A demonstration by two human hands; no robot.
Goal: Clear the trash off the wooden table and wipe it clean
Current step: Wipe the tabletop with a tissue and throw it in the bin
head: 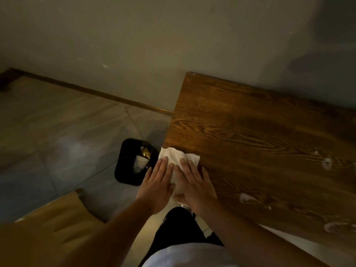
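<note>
One white cloth [178,157] lies at the corner of the wooden table [260,143], and two hands rest on it: the left hand [157,186] and right hand [194,186] lie flat with fingers straight, side by side. One black bin [125,160] stands on the floor just beside that corner, with trash inside.

No writing, label, brand, number or sign can be read anywhere in the head view.
</note>
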